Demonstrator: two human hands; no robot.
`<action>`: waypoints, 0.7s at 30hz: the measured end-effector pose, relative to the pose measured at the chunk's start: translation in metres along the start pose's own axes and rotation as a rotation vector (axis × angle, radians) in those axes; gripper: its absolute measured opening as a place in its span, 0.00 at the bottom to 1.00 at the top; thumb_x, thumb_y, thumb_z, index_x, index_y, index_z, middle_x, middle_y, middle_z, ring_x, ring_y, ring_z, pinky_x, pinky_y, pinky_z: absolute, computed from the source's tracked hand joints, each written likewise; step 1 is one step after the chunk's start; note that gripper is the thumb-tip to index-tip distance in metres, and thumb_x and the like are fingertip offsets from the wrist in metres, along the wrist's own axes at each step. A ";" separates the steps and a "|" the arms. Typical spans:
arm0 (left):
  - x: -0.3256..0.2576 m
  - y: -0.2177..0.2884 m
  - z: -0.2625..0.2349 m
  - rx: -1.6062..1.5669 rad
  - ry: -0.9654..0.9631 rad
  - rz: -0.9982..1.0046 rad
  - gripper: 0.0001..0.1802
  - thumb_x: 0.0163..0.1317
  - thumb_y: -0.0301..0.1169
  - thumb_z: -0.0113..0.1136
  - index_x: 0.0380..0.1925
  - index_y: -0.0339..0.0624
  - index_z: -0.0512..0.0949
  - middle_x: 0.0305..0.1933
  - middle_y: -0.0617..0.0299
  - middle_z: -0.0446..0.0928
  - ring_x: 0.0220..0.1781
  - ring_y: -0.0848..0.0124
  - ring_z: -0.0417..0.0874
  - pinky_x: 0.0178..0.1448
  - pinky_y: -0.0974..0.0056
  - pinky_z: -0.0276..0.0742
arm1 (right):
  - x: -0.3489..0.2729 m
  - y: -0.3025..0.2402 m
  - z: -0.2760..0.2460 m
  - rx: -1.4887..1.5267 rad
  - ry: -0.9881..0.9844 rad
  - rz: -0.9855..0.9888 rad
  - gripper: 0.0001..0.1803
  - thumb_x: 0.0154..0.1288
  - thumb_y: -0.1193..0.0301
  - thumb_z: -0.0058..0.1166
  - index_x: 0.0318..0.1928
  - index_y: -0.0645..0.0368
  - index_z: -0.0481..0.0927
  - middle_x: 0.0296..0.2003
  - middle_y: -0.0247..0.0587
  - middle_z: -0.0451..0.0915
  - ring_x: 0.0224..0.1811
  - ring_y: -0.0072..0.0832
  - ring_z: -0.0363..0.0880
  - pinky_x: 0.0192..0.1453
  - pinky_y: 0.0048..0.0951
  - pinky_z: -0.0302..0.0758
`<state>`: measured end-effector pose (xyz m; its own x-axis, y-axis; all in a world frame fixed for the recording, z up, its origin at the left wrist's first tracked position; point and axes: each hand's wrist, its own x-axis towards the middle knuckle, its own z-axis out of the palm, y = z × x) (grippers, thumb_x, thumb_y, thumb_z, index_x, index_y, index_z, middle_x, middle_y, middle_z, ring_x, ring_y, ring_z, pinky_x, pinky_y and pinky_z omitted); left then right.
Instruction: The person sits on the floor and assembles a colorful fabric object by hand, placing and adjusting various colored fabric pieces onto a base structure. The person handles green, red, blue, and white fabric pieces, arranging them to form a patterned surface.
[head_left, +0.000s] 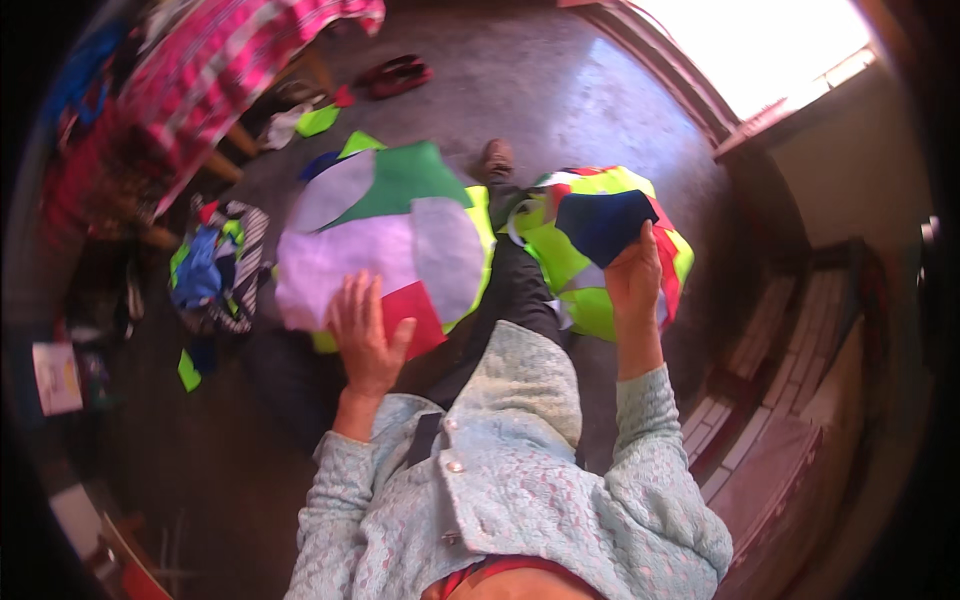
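Note:
My left hand lies with fingers spread on a round patchwork of cloth pieces in pale lilac, grey and green. Beside its thumb is a red cloth piece at the patchwork's near edge. My right hand pinches a dark blue cloth piece by its right side. That piece is held over a second round heap of cloth, neon yellow with red and white parts, to the right of my outstretched leg.
Left of the patchwork sits a bundle of mixed cloth scraps. A bed or table with a pink checked cover stands at the far left. Dark red shoes lie on the floor. A slatted wooden piece is at right, below the bright doorway.

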<state>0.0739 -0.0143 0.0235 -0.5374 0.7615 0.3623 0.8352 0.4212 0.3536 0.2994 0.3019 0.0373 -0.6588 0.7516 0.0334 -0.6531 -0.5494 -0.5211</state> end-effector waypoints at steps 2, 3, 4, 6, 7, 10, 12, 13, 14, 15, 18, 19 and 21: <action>0.003 0.016 -0.019 -0.155 0.006 0.001 0.36 0.63 0.53 0.56 0.61 0.36 0.70 0.66 0.48 0.69 0.70 0.50 0.65 0.71 0.46 0.55 | -0.009 0.045 0.048 0.158 -0.065 0.084 0.23 0.78 0.58 0.38 0.63 0.60 0.70 0.62 0.46 0.74 0.66 0.41 0.70 0.72 0.51 0.62; 0.004 0.024 -0.027 -0.266 -0.014 0.009 0.36 0.62 0.54 0.57 0.60 0.36 0.71 0.63 0.48 0.71 0.67 0.50 0.68 0.70 0.48 0.57 | -0.015 0.065 0.063 0.202 -0.070 0.119 0.24 0.78 0.58 0.37 0.65 0.60 0.68 0.63 0.46 0.72 0.67 0.42 0.69 0.73 0.51 0.61; 0.003 0.026 -0.027 -0.421 -0.059 0.005 0.36 0.62 0.54 0.58 0.59 0.36 0.72 0.61 0.48 0.73 0.65 0.52 0.71 0.68 0.51 0.60 | -0.020 0.085 0.077 0.249 -0.076 0.161 0.25 0.78 0.57 0.36 0.66 0.59 0.66 0.65 0.46 0.70 0.68 0.42 0.67 0.73 0.52 0.60; -0.003 0.033 -0.026 -0.873 -0.212 -0.133 0.36 0.63 0.54 0.58 0.59 0.35 0.72 0.60 0.51 0.74 0.65 0.58 0.72 0.69 0.55 0.62 | -0.032 0.116 0.104 0.288 -0.075 0.236 0.27 0.79 0.56 0.34 0.69 0.59 0.62 0.66 0.46 0.68 0.70 0.44 0.64 0.75 0.53 0.57; -0.006 0.036 -0.025 -1.175 -0.319 -0.265 0.36 0.64 0.54 0.58 0.60 0.35 0.70 0.61 0.53 0.73 0.67 0.61 0.70 0.71 0.56 0.60 | -0.040 0.131 0.112 0.318 -0.090 0.295 0.27 0.79 0.56 0.34 0.69 0.59 0.62 0.66 0.46 0.68 0.70 0.44 0.65 0.75 0.53 0.57; -0.032 0.021 0.000 -1.700 -0.351 -0.511 0.33 0.65 0.47 0.61 0.63 0.37 0.68 0.63 0.58 0.73 0.67 0.69 0.69 0.72 0.60 0.60 | -0.062 0.157 0.125 0.377 -0.174 0.454 0.26 0.78 0.56 0.36 0.67 0.60 0.64 0.66 0.45 0.69 0.69 0.43 0.67 0.73 0.51 0.62; -0.036 0.018 -0.002 -1.866 -0.194 -0.616 0.31 0.65 0.43 0.62 0.63 0.38 0.67 0.62 0.60 0.73 0.66 0.72 0.70 0.71 0.62 0.61 | -0.072 0.167 0.124 0.201 -0.137 0.533 0.25 0.77 0.57 0.39 0.65 0.60 0.66 0.65 0.45 0.70 0.68 0.42 0.68 0.71 0.49 0.65; -0.029 0.023 -0.014 -1.909 -0.066 -0.627 0.30 0.66 0.42 0.62 0.62 0.38 0.68 0.62 0.60 0.73 0.65 0.73 0.71 0.71 0.63 0.62 | -0.077 0.169 0.120 0.106 -0.118 0.562 0.24 0.77 0.58 0.40 0.64 0.60 0.67 0.64 0.45 0.71 0.67 0.42 0.69 0.70 0.48 0.66; -0.020 0.027 -0.028 -1.912 0.014 -0.668 0.22 0.67 0.37 0.61 0.57 0.40 0.73 0.55 0.64 0.77 0.56 0.76 0.76 0.65 0.65 0.68 | -0.082 0.172 0.114 0.067 -0.074 0.574 0.21 0.76 0.60 0.44 0.61 0.60 0.70 0.59 0.45 0.76 0.64 0.40 0.74 0.68 0.47 0.70; -0.022 0.023 -0.028 -1.814 0.059 -0.679 0.19 0.67 0.35 0.60 0.55 0.40 0.75 0.52 0.66 0.78 0.53 0.78 0.77 0.62 0.67 0.69 | -0.086 0.173 0.107 0.018 -0.127 0.597 0.20 0.75 0.61 0.45 0.59 0.61 0.71 0.57 0.45 0.78 0.62 0.40 0.75 0.67 0.47 0.71; -0.022 0.011 -0.035 -1.568 0.175 -0.693 0.09 0.68 0.31 0.59 0.45 0.40 0.81 0.43 0.72 0.80 0.44 0.83 0.77 0.54 0.72 0.73 | -0.087 0.166 0.088 -0.054 -0.260 0.653 0.21 0.75 0.61 0.46 0.57 0.63 0.73 0.52 0.52 0.81 0.57 0.44 0.80 0.62 0.48 0.75; -0.020 0.002 -0.037 -1.510 0.176 -0.674 0.11 0.68 0.30 0.59 0.47 0.39 0.79 0.44 0.71 0.79 0.45 0.83 0.76 0.54 0.72 0.73 | -0.086 0.163 0.084 -0.103 -0.287 0.667 0.21 0.75 0.60 0.46 0.58 0.63 0.73 0.52 0.54 0.80 0.57 0.45 0.79 0.62 0.47 0.75; -0.010 -0.015 -0.045 -1.427 0.197 -0.617 0.14 0.68 0.30 0.58 0.52 0.38 0.76 0.47 0.69 0.78 0.47 0.82 0.76 0.56 0.71 0.72 | -0.083 0.156 0.075 -0.205 -0.339 0.695 0.23 0.75 0.60 0.45 0.60 0.64 0.72 0.53 0.58 0.79 0.57 0.47 0.79 0.62 0.47 0.76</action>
<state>0.0610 -0.0508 0.0536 -0.8429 0.5323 -0.0782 -0.2461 -0.2522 0.9359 0.2241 0.1266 0.0173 -0.9890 0.0918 -0.1161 0.0083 -0.7486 -0.6630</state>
